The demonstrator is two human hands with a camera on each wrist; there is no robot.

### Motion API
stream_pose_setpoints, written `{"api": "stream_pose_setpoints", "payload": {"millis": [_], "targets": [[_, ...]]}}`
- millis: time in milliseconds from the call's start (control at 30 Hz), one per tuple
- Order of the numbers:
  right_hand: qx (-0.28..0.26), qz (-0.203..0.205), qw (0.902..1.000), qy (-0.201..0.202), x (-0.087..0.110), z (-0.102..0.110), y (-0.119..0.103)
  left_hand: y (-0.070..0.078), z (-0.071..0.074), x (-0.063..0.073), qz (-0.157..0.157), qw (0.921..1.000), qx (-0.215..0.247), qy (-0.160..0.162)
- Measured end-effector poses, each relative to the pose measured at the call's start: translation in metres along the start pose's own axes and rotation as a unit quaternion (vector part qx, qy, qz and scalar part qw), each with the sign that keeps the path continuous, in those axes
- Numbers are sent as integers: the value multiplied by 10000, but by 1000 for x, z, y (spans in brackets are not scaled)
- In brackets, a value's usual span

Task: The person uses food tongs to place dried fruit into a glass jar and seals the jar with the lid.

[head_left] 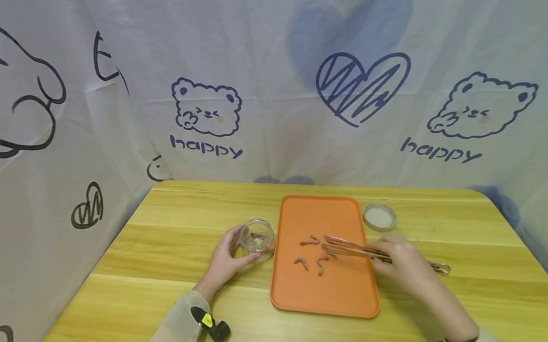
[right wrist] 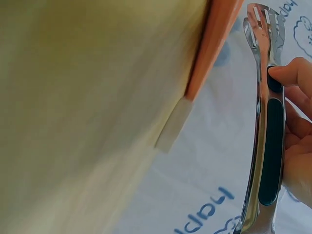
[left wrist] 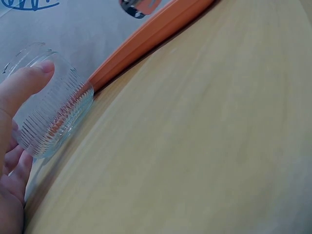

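My left hand [head_left: 225, 264] grips a small clear glass jar [head_left: 264, 231] at the left edge of the orange tray [head_left: 324, 298]. A small brownish piece shows through the glass, and the jar's ribbed side [left wrist: 61, 112] faces the left wrist view. With my right hand [head_left: 402, 263] I hold metal tongs [right wrist: 271, 151] with dark grips, thumb on one side. Their tips stand a little apart over the tray. Several worm-like reddish-brown pieces lie on it, among them a curved one [head_left: 301, 263] and a wavy one [head_left: 321, 266]. Another piece lies close by the tong tips, partly hidden.
A round pale lid [head_left: 379, 217] lies on the wooden table [head_left: 200, 203] by the tray's upper right corner. White cloth [head_left: 269, 55] with printed hearts and bears hangs behind the table and at both sides.
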State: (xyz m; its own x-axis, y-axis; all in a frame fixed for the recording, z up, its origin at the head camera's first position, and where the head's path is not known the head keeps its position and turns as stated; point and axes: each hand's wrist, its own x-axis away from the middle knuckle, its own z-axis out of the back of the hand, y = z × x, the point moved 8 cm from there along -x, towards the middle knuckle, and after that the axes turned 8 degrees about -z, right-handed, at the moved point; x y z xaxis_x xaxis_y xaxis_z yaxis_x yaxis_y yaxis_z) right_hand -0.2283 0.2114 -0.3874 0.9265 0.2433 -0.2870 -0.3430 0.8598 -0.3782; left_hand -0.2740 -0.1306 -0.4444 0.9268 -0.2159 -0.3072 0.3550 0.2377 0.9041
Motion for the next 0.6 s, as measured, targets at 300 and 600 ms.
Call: {"api": "stream_pose_setpoints", "payload": {"millis": [300, 600], "targets": [[110, 140, 9998, 104, 10, 2, 8, -2, 1, 0, -29, 10000, 36, -11], [118, 340, 9992, 201, 11, 0, 6, -2, 0, 0, -40, 10000, -15, -39]]}}
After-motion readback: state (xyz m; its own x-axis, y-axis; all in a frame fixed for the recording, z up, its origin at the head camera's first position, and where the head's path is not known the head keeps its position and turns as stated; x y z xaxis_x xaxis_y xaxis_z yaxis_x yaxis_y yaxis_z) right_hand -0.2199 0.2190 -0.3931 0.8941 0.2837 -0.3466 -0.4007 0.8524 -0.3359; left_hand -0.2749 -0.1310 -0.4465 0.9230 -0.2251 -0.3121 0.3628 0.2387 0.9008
